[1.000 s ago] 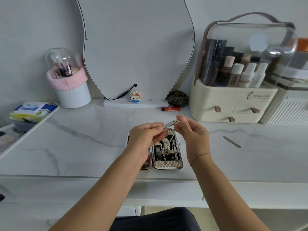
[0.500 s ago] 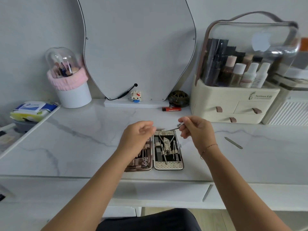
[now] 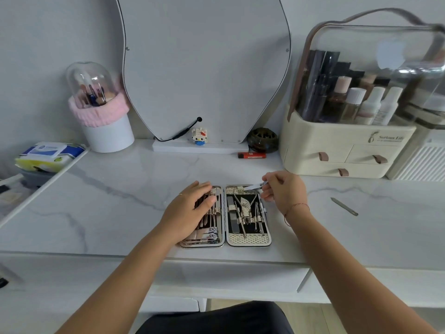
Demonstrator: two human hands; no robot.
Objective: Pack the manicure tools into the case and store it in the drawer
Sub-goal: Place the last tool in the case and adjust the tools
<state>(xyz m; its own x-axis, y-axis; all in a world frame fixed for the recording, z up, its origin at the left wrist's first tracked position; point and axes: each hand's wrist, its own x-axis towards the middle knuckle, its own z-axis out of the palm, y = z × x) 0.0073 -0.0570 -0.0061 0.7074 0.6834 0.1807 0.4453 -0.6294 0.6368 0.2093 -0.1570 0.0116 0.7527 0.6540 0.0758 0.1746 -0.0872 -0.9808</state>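
Observation:
The manicure case [image 3: 248,239] lies open flat near the desk's front edge, with several metal tools strapped into both halves. My left hand [image 3: 192,206] rests flat on the left half, fingers straight over the tools. My right hand [image 3: 284,189] pinches a small metal tool [image 3: 254,186] over the top of the right half, its tip pointing left. A loose nail file [image 3: 344,206] lies on the marble top to the right of the case.
A mirror [image 3: 204,68] stands at the back, with a toy figure [image 3: 199,136] and a red lighter [image 3: 251,155] in front. A cosmetics organizer with drawers [image 3: 337,153] is at the right, a brush holder [image 3: 106,126] and wipes [image 3: 48,155] at the left. A desk drawer front [image 3: 228,276] is below the case.
Both hands have come down from above the case. My left hand let go of the tool and now lies on the left half; my right hand lowered the tool to the right half's top.

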